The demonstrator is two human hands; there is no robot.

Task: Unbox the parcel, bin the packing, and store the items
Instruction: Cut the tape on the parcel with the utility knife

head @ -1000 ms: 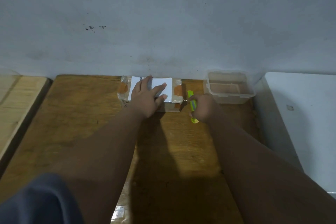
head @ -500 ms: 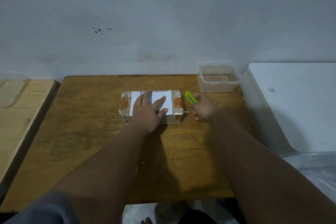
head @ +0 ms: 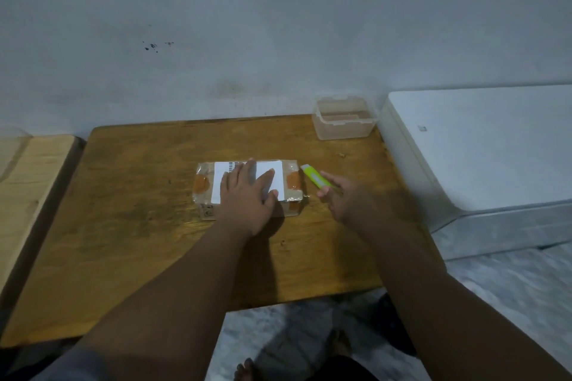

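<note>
Your left hand (head: 247, 195) lies on the parcel (head: 202, 185), fingers straight; whether your blurred right hand (head: 349, 201) grips the cutter (head: 313, 177) is unclear, so a slip could nick you.

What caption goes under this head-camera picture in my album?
Left hand presses the taped parcel; right hand holds a green cutter beside it.
</note>
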